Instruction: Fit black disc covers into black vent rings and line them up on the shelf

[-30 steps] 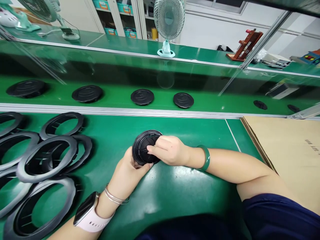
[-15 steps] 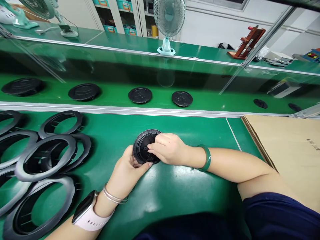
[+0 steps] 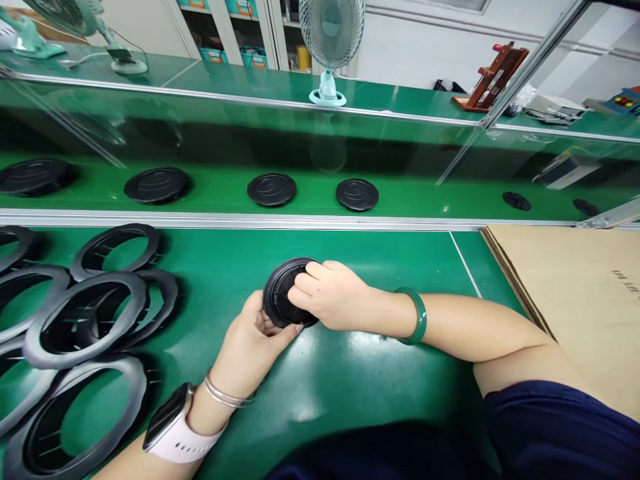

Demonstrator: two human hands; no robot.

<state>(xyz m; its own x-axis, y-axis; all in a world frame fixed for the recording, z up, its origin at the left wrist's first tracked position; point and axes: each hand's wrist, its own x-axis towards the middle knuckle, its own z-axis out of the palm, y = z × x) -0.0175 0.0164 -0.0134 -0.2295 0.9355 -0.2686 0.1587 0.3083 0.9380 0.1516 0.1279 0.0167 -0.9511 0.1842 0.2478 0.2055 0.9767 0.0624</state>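
Black round part [image 3: 280, 297] sat over green bench [image 3: 380, 400], left hand [image 3: 259, 340] grasping its rim. Right hand [image 3: 331, 294] curled against its face; couldn't tell if pinching anything. Black rings [image 3: 55, 357] lay heaped leftward.

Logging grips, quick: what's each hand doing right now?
Left hand: holding the round black part by its edge.
Right hand: curled over its face; any grip is hidden.

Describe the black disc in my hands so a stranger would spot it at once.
Start at the silver rail and come to the green table nearer you. There, the left hand grips the disc while the right hand covers part of it. Unlike the discs beyond the rail, it's held; unlike the open rings, its middle looks filled.
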